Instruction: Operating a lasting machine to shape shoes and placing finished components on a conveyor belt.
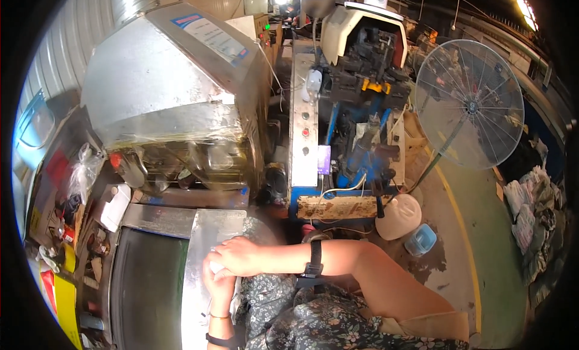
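My right hand (236, 255) lies palm down on the shiny metal plate (202, 271) in front of me, its forearm crossing from the right with a dark band on the wrist. My left hand (218, 286) sits just under it, rising from the lower edge, fingers pressed against a small white thing at the plate's edge; what that thing is I cannot tell. A thin bracelet and a dark band circle my left wrist. The plate borders a dark belt surface (145, 290).
A large silver machine housing (163, 85) stands behind the plate. To its right are a blue and cream machine (356, 91), a standing fan (467, 106), a white jug (399, 216) and a blue container (420, 239). Cluttered bits lie along the left (78, 223).
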`<act>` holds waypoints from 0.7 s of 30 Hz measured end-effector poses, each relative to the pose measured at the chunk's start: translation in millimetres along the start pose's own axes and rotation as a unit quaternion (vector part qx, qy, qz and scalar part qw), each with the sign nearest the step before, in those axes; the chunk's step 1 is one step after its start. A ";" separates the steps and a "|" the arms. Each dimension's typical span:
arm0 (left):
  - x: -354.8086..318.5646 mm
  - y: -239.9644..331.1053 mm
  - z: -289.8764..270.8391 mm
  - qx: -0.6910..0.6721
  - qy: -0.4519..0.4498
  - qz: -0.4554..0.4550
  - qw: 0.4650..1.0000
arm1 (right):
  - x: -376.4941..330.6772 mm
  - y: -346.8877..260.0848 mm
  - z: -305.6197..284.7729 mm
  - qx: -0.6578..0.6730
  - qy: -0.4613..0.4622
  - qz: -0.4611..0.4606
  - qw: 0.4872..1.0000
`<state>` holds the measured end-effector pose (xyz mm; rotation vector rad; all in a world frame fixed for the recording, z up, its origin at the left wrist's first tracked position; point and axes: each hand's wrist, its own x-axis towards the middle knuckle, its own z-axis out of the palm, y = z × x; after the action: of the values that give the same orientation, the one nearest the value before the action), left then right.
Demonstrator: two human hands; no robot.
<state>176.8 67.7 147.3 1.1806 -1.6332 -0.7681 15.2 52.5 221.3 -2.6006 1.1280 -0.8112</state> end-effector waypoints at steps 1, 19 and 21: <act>1.4 0.9 2.7 0.001 -0.027 0.002 1.000 | 0.9 3.1 1.7 -0.029 -0.009 -0.004 1.000; 30.3 -10.2 7.4 0.003 -0.238 0.020 0.971 | -18.7 19.4 -18.1 -0.035 -0.201 0.114 0.972; 30.3 -8.0 11.7 0.011 -0.225 -0.040 0.973 | -16.7 20.8 -13.4 -0.023 -0.152 0.074 0.985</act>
<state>166.0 36.1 146.1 1.1472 -1.9735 -1.1344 -14.3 50.7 217.9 -2.5256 1.2375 -0.3463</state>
